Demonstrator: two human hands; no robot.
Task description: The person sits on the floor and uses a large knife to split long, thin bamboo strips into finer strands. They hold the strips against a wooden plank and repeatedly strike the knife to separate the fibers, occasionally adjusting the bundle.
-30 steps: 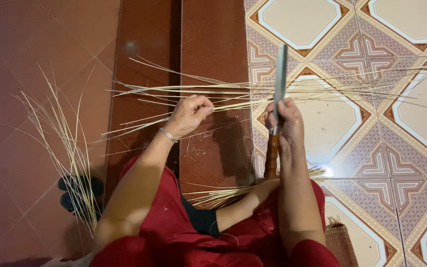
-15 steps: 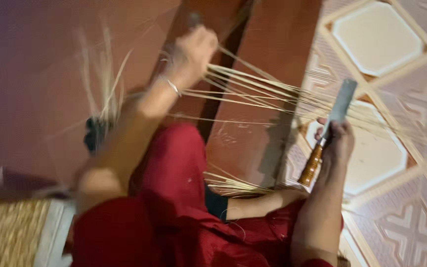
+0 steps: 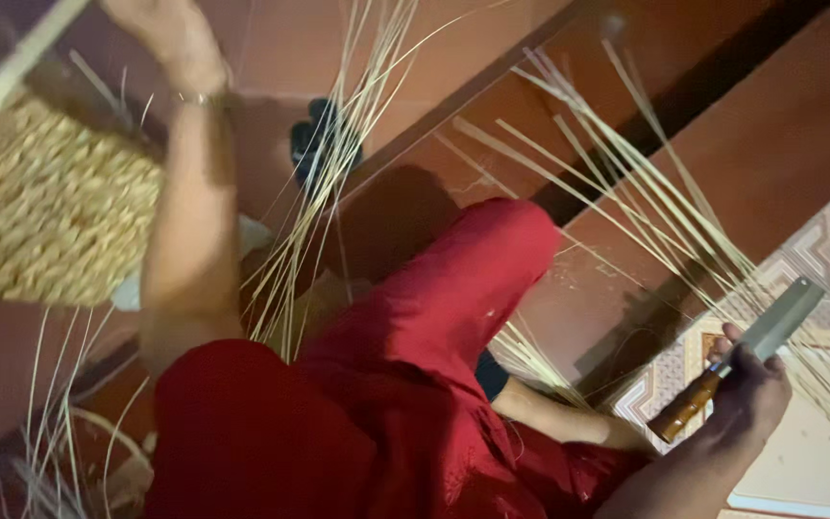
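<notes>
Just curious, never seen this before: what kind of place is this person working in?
Probably a home floor used for hand weaving. There are patterned floor tiles, loose bamboo strips, a woven basket, and a wooden-handled knife in the right hand.

head cam | looks steeply down, tilted | close over lap (image 3: 415,384) & floor (image 3: 780,125) | single view

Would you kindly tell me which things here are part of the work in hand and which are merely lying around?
In hand:
- knife with a wooden handle, gripped by the right hand
- long pale strips fanned over the step
- left hand, raised above the woven basket

Lying about:
- dark sandal
- patterned floor tiles
</notes>
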